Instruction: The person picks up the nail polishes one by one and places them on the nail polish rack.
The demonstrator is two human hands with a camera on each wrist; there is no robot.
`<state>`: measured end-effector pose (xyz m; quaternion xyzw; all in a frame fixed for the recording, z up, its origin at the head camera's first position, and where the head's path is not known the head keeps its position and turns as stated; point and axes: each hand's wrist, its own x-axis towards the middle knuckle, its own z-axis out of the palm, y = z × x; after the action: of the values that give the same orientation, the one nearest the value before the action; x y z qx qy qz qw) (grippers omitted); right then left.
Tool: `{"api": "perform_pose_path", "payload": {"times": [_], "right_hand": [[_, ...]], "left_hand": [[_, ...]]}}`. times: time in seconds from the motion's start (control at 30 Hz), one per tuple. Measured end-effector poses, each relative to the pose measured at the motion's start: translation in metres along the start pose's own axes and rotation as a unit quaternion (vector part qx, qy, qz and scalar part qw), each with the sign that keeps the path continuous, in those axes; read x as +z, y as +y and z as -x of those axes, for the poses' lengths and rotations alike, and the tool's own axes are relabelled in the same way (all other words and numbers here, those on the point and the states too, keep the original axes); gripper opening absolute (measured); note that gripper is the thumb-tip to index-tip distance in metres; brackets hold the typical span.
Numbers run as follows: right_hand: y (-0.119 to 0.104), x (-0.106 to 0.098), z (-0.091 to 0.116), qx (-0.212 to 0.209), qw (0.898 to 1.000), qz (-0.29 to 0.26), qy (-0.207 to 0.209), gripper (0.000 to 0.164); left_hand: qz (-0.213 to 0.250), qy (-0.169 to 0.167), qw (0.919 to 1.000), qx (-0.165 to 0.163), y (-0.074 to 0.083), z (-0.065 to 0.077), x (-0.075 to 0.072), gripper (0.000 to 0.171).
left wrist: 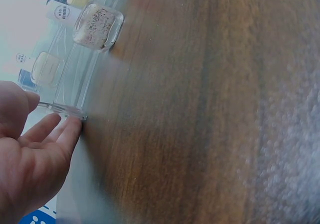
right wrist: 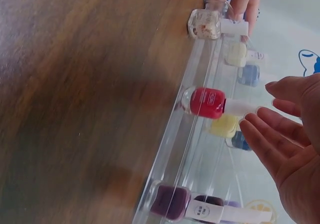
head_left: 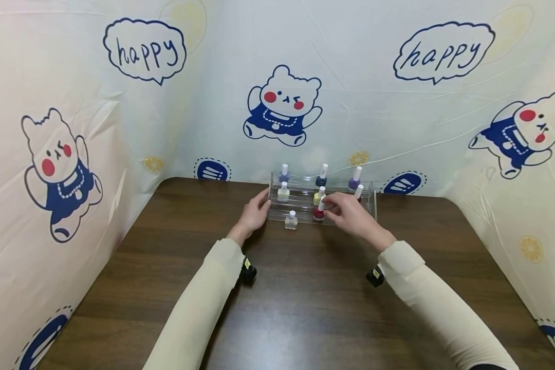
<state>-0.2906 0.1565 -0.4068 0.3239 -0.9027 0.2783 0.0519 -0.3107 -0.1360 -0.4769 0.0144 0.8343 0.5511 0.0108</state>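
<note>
A clear stepped rack (head_left: 300, 192) carries nail polish bottles with white caps. My left hand (head_left: 254, 213) grips the rack's left end, thumb and fingertips at the side panel. On the lowest step, a red nail polish bottle (right wrist: 207, 102) stands in the middle. My right hand (head_left: 351, 213) is at its white cap (right wrist: 241, 107), fingertips right at the cap's end and thumb apart from it. A clear glitter bottle (left wrist: 98, 26) stands to the left, near my left hand. A dark purple bottle (right wrist: 170, 202) stands to the right, hidden behind my right hand in the head view.
Pale yellow bottles (head_left: 283, 192) and a dark one share the middle step. Along the back stand a light blue bottle (head_left: 284, 174), a navy bottle (head_left: 321, 177) and a purple bottle (head_left: 354, 180). A printed curtain (head_left: 222, 46) surrounds the brown table (head_left: 296, 308).
</note>
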Motion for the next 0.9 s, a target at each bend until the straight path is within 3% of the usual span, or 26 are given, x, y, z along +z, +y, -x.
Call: {"api": "perform_pose_path", "payload": {"times": [0.57, 0.9], "right_hand": [[-0.011, 0.018, -0.014, -0.039, 0.999, -0.022, 0.011, 0.022], [-0.019, 0.024, -0.021, -0.03, 0.999, -0.031, 0.005, 0.025]], "left_hand": [[-0.003, 0.0, 1.0, 0.001, 0.0, -0.001, -0.001, 0.053], [-0.006, -0.003, 1.0, -0.005, 0.0, -0.001, 0.0, 0.053]]}}
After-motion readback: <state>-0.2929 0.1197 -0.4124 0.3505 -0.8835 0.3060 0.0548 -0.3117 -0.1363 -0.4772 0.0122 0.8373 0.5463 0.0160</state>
